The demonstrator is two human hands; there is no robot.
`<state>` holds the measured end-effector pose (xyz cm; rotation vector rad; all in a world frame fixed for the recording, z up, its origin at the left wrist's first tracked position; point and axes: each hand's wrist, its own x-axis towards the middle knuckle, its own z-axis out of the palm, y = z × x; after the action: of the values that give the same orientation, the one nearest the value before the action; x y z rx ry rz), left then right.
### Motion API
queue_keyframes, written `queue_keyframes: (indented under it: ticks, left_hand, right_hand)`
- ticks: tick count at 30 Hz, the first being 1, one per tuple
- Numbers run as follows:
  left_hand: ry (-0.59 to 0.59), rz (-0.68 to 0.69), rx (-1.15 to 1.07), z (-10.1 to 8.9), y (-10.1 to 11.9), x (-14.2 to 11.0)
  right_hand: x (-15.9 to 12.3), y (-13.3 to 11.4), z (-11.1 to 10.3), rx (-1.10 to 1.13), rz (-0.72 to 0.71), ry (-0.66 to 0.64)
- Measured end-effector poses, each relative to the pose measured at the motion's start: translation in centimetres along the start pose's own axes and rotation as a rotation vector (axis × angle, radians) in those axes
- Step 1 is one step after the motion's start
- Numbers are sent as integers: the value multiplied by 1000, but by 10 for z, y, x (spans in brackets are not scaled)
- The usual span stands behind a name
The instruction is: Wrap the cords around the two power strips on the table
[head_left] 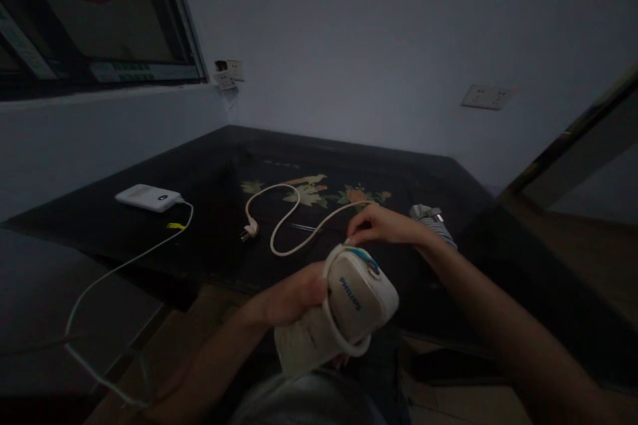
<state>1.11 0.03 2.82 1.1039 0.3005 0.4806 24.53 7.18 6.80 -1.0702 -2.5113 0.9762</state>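
Hands (299, 291), off-white PHILIPS block (353, 313), cord (355, 349) looped around

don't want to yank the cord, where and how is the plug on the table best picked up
Probably by the body of the plug, between prongs and cord, pinched across its sides from above: it lies on the table with nothing over it, prongs toward the near left, cord leaving its far end.

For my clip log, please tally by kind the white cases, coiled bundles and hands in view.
White cases: 2 (Philips-marked case, held in the left hand; case with a dark oval mark, on the table)
Coiled grey bundle: 1
Hands: 2 (left hand, right hand)
Total: 5
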Motion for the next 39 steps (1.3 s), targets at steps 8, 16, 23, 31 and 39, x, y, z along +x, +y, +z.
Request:
queue_keyframes:
  ticks: [8,16,23,31,39]
  left_hand:
    - [166,-56,961,5,-4,16]
    - [262,41,731,-17,-26,27]
    - [24,-15,310,-12,-36,29]
    - [-113,-116,-34,-14,-53,18]
    - [31,-213,80,-31,-27,-26]
  right_hand:
    - [29,-55,-30,-583,121,-25]
    - [23,-79,-29,-718,127,50]
    - [14,-87,-20,-652,62,34]
    - [2,-56,-20,-654,18,19]
    - [-7,-23,-8,-907,-61,73]
